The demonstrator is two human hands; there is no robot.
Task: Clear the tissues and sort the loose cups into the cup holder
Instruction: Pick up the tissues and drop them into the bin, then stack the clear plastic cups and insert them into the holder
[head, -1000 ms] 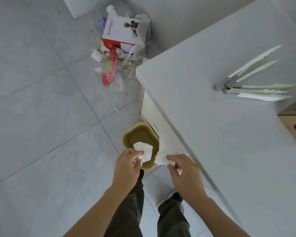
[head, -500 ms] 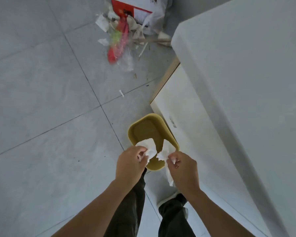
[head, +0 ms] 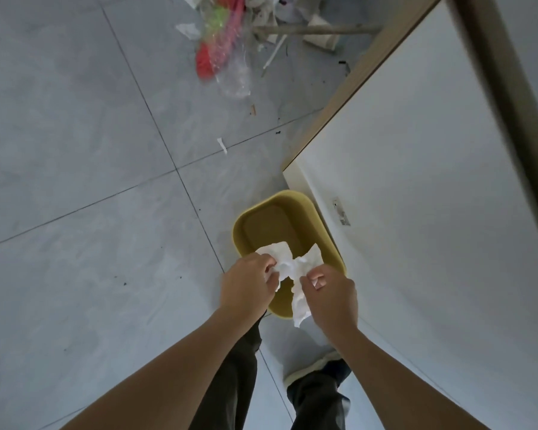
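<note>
- Left hand gripped a crumpled white tissue, fingers closed around it
- Right hand pinched a second tissue, one end hanging below the fingers
- Both tissues were held touching, above the near end of the yellow bin
- Bin stood on the grey floor, just left of the white cabinet

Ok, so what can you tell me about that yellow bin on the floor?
The yellow bin is an open tub with rounded corners, a smooth rim and no lid; it looks like plastic. It stands upright on the grey tiled floor, close beside the white cabinet. What shows of its inside looks bare. The left hand and right hand hold white tissues just over it.
</note>
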